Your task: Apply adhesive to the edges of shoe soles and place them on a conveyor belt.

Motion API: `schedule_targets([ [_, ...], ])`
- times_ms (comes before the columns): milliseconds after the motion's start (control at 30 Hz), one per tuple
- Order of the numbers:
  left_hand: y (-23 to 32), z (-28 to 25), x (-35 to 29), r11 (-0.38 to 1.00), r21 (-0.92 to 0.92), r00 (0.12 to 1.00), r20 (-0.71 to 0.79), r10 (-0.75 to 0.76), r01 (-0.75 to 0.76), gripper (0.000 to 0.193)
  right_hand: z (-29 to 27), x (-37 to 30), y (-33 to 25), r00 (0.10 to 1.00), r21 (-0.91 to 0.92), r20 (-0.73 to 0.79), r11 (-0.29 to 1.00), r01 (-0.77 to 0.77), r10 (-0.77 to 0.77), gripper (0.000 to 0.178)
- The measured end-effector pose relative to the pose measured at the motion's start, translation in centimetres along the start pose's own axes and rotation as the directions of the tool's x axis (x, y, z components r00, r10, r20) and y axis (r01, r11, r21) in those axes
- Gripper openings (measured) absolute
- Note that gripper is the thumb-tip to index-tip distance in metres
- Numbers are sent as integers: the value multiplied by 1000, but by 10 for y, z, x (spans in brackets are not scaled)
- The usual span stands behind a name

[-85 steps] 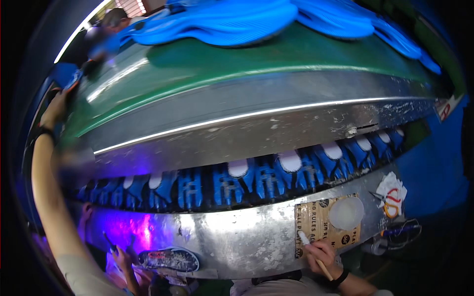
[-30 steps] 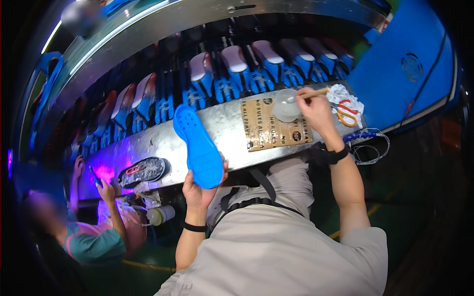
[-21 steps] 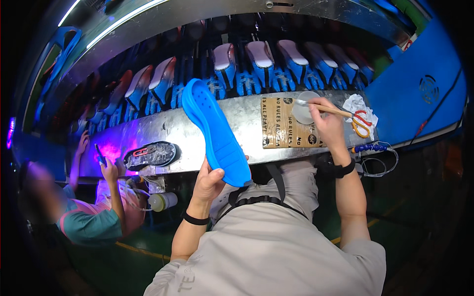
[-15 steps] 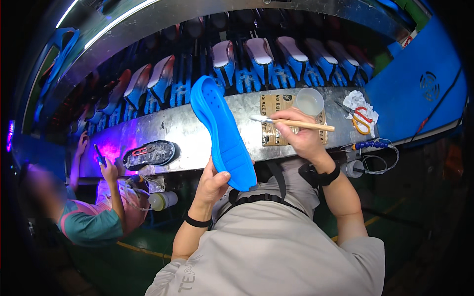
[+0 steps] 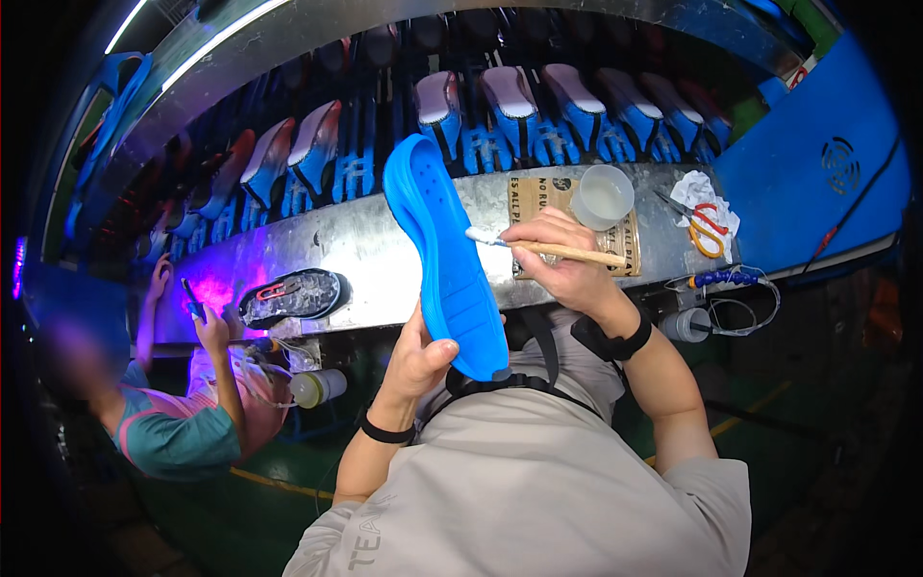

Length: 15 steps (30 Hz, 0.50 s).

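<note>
My left hand grips the heel end of a blue shoe sole, thumb on the near rim. The sole stands tilted with its hollow inner side facing up and its toe end pointing away, over the bench edge. In my right hand is a brush with a wooden handle, held like a pen. Its white-coated bristles lie at the sole's right rim; whether they touch it I cannot tell. Beyond my right hand, a translucent cup of whitish liquid stands on a piece of brown cardboard.
The metal bench carries a dark sole at left, and orange-handled scissors on crumpled white paper at right. Shoe uppers on lasts line a rack behind. A co-worker works at left.
The brush has moved left, from over the cardboard to the sole's right rim. My left hand has shifted the sole slightly to the right, its toe a little farther away.
</note>
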<state>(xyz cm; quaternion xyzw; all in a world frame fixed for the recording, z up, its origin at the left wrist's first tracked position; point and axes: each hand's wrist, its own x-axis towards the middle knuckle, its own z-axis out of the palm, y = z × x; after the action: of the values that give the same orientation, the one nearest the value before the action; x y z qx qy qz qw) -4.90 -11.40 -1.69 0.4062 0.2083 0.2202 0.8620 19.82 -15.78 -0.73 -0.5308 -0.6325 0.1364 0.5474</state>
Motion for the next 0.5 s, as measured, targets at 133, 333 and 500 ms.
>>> schedule_targets([
  [133,0,-2,3,999,24,1000,-16,25,-25,107,-1,-10,-6,996,17,70,998,-52,51,10],
  [333,6,-8,7,994,78,997,-5,76,-75,102,3,-15,-12,993,86,107,995,-58,49,9],
  [500,8,-12,4,995,64,997,-34,76,-74,103,-1,-20,-22,985,123,144,986,-113,95,9],
])
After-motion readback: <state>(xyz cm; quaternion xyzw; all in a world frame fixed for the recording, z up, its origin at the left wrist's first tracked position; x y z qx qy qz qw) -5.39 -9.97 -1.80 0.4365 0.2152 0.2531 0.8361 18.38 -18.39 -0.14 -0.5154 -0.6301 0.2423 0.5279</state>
